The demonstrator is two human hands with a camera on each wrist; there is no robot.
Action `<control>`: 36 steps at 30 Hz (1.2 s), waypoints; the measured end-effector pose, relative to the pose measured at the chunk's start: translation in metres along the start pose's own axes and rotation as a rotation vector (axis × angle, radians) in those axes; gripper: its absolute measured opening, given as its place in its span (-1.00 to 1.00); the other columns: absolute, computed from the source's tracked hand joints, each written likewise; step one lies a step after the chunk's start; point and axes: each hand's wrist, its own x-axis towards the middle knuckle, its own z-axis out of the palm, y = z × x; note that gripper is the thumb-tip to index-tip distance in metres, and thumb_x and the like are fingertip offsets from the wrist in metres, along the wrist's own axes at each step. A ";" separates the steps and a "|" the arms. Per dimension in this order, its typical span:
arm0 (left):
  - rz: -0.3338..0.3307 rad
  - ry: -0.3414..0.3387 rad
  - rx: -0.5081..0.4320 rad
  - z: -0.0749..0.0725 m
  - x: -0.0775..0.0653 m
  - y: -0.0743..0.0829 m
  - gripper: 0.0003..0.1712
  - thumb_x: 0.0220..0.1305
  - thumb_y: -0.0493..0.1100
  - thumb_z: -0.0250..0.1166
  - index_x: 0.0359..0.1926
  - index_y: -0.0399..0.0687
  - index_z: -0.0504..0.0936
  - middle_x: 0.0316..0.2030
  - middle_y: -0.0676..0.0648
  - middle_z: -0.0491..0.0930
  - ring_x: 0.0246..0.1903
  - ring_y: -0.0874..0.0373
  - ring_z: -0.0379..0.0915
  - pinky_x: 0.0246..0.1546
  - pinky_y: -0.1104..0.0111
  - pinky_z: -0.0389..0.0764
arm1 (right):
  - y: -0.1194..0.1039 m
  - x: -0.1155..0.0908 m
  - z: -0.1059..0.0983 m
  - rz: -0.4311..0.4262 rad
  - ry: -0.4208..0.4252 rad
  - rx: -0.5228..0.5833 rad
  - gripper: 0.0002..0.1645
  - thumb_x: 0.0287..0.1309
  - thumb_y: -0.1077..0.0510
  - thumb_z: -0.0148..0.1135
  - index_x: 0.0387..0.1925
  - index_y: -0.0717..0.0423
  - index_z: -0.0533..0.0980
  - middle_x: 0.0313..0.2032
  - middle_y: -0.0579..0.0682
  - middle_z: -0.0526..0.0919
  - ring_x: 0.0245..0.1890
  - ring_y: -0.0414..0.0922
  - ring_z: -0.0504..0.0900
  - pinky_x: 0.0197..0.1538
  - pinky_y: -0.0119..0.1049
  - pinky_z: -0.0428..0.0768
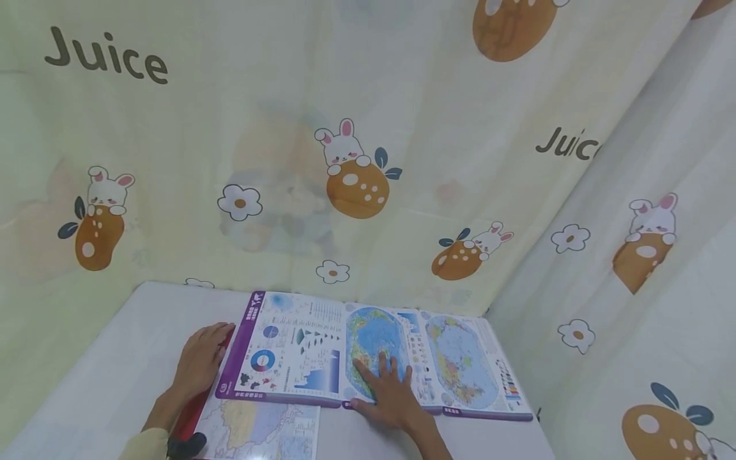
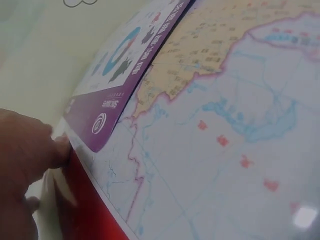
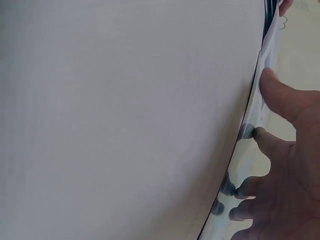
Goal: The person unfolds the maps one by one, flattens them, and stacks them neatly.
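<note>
A folded map (image 1: 322, 319) with a purple border lies open across the table, showing charts and two world maps. My right hand (image 1: 388, 393) rests on its middle panel with fingers spread; in the right wrist view the fingertips (image 3: 260, 132) touch the map's printed face along its edge. Partly beneath it is a second map (image 1: 253, 428) with a red border (image 2: 92, 200). My left hand (image 1: 198, 358) is at that red border, beside the purple border. In the left wrist view, bent fingers hold the red-bordered map's edge; part of this grip is hidden.
The white table (image 1: 144, 338) extends to the left of the maps and in front of them. A pale curtain (image 1: 402, 83) printed with rabbits, fruit and flowers hangs right behind the table and along its right side.
</note>
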 end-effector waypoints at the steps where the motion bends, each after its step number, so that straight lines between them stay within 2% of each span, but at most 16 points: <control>1: -0.020 0.000 -0.018 -0.001 -0.002 0.000 -0.36 0.51 -0.39 0.20 0.55 -0.28 0.40 0.50 -0.42 0.41 0.49 -0.50 0.26 0.47 -0.46 0.30 | -0.001 0.000 0.000 0.002 0.013 0.006 0.00 0.41 -0.51 0.15 0.70 -0.21 0.25 0.63 0.56 0.15 0.60 0.66 0.12 0.41 0.83 0.06; 4: -0.065 0.027 -0.045 -0.004 -0.009 0.002 -0.35 0.54 -0.40 0.17 0.59 -0.30 0.33 0.49 -0.48 0.36 0.46 -0.54 0.27 0.39 -0.48 0.37 | -0.006 -0.003 0.001 0.021 0.093 0.057 -0.04 0.48 -0.43 0.16 0.70 -0.12 0.24 0.60 0.55 0.22 0.58 0.62 0.22 0.41 0.78 0.16; 6: -0.088 0.051 -0.041 -0.008 -0.016 0.005 -0.36 0.55 -0.40 0.15 0.57 -0.37 0.32 0.45 -0.52 0.39 0.41 -0.56 0.32 0.34 -0.48 0.42 | -0.013 -0.007 0.000 0.040 0.180 0.092 -0.10 0.49 -0.32 0.24 0.66 -0.02 0.31 0.53 0.50 0.39 0.48 0.54 0.44 0.37 0.66 0.38; 8: -0.112 0.060 -0.030 -0.013 -0.023 0.011 -0.38 0.54 -0.41 0.16 0.54 -0.45 0.32 0.40 -0.56 0.43 0.38 -0.59 0.35 0.32 -0.47 0.43 | -0.022 -0.010 -0.003 0.079 0.265 0.141 -0.21 0.48 -0.21 0.31 0.57 0.04 0.44 0.28 0.39 0.69 0.16 0.37 0.74 0.18 0.35 0.70; 9: -0.131 0.051 -0.034 -0.016 -0.027 0.015 -0.38 0.53 -0.41 0.16 0.54 -0.49 0.31 0.39 -0.57 0.44 0.38 -0.59 0.36 0.34 -0.46 0.43 | -0.026 -0.011 -0.005 0.096 0.312 0.154 -0.29 0.46 -0.16 0.35 0.48 0.06 0.53 0.14 0.31 0.79 -0.02 0.27 0.82 0.03 0.18 0.79; 11: -0.189 0.008 -0.039 -0.020 -0.032 0.025 -0.36 0.56 -0.39 0.14 0.55 -0.53 0.26 0.39 -0.58 0.43 0.38 -0.57 0.35 0.37 -0.44 0.43 | -0.036 -0.014 -0.008 0.140 0.389 0.182 -0.46 0.42 -0.09 0.41 0.28 0.09 0.69 -0.15 0.12 0.90 -0.33 0.05 0.82 -0.23 -0.10 0.77; 13: -0.259 -0.042 -0.043 -0.024 -0.035 0.035 -0.33 0.58 -0.37 0.13 0.58 -0.53 0.20 0.40 -0.58 0.43 0.39 -0.55 0.36 0.40 -0.42 0.43 | -0.045 -0.015 -0.008 0.190 0.440 0.225 -0.60 0.38 -0.05 0.45 0.10 0.09 0.78 -0.36 -0.01 0.89 -0.50 -0.08 0.73 -0.36 -0.22 0.69; 15: -0.321 -0.084 -0.043 -0.027 -0.036 0.043 -0.31 0.60 -0.35 0.12 0.60 -0.53 0.16 0.41 -0.57 0.42 0.40 -0.51 0.36 0.43 -0.38 0.43 | -0.054 -0.016 -0.006 0.219 0.469 0.274 -0.69 0.33 0.00 0.50 -0.04 0.12 0.82 -0.38 -0.07 0.89 -0.45 -0.18 0.77 -0.33 -0.24 0.70; 18: -0.384 -0.112 -0.034 -0.029 -0.037 0.051 -0.32 0.59 -0.36 0.12 0.59 -0.54 0.18 0.38 -0.58 0.44 0.33 -0.47 0.41 0.38 -0.33 0.49 | -0.067 -0.019 -0.001 0.255 0.449 0.408 -0.76 0.28 0.09 0.53 -0.15 0.19 0.83 -0.43 -0.04 0.87 -0.49 -0.20 0.74 -0.36 -0.28 0.70; 22: -0.427 -0.133 -0.025 -0.030 -0.040 0.056 -0.33 0.57 -0.36 0.16 0.55 -0.58 0.21 0.33 -0.59 0.48 0.23 -0.45 0.49 0.29 -0.29 0.56 | -0.087 -0.024 0.007 0.332 0.375 0.585 -0.79 0.33 0.11 0.49 -0.28 0.21 0.83 -0.51 -0.04 0.82 -0.53 -0.26 0.65 -0.37 -0.37 0.63; 25: -0.464 -0.162 -0.005 -0.032 -0.044 0.058 -0.33 0.58 -0.33 0.16 0.53 -0.60 0.20 0.30 -0.62 0.48 0.21 -0.49 0.50 0.25 -0.29 0.59 | -0.104 -0.027 0.014 0.416 0.320 0.678 -0.77 0.36 0.10 0.45 -0.30 0.20 0.82 -0.53 -0.07 0.77 -0.49 -0.25 0.63 -0.30 -0.31 0.63; 28: -0.530 -0.201 0.017 -0.035 -0.049 0.060 -0.32 0.59 -0.30 0.15 0.52 -0.61 0.18 0.28 -0.65 0.44 0.16 -0.50 0.48 0.19 -0.28 0.61 | -0.119 -0.030 0.021 0.480 0.299 0.735 -0.77 0.31 0.14 0.45 -0.24 0.28 0.80 -0.45 -0.03 0.79 -0.41 -0.18 0.71 -0.22 -0.19 0.72; 30: -0.576 -0.225 0.024 -0.036 -0.052 0.062 -0.31 0.58 -0.29 0.16 0.53 -0.60 0.16 0.27 -0.64 0.41 0.10 -0.44 0.42 0.13 -0.23 0.59 | -0.127 -0.030 0.024 0.510 0.293 0.760 -0.74 0.26 0.17 0.47 -0.18 0.34 0.78 -0.36 0.00 0.82 -0.32 -0.14 0.74 -0.16 -0.12 0.76; 33: -0.605 -0.223 0.008 -0.037 -0.055 0.064 -0.30 0.57 -0.29 0.19 0.53 -0.58 0.16 0.26 -0.65 0.40 0.07 -0.43 0.41 0.08 -0.18 0.58 | -0.136 -0.031 0.025 0.526 0.263 0.814 -0.69 0.27 0.21 0.45 -0.07 0.41 0.74 -0.28 0.04 0.82 -0.24 -0.08 0.79 -0.09 -0.07 0.80; 36: -0.627 -0.192 -0.016 -0.038 -0.056 0.065 -0.29 0.56 -0.29 0.21 0.53 -0.57 0.17 0.27 -0.65 0.41 0.12 -0.50 0.42 0.17 -0.25 0.57 | -0.143 -0.032 0.023 0.529 0.225 0.845 -0.64 0.30 0.25 0.43 0.02 0.45 0.69 -0.23 0.04 0.79 -0.20 -0.06 0.80 -0.03 -0.05 0.81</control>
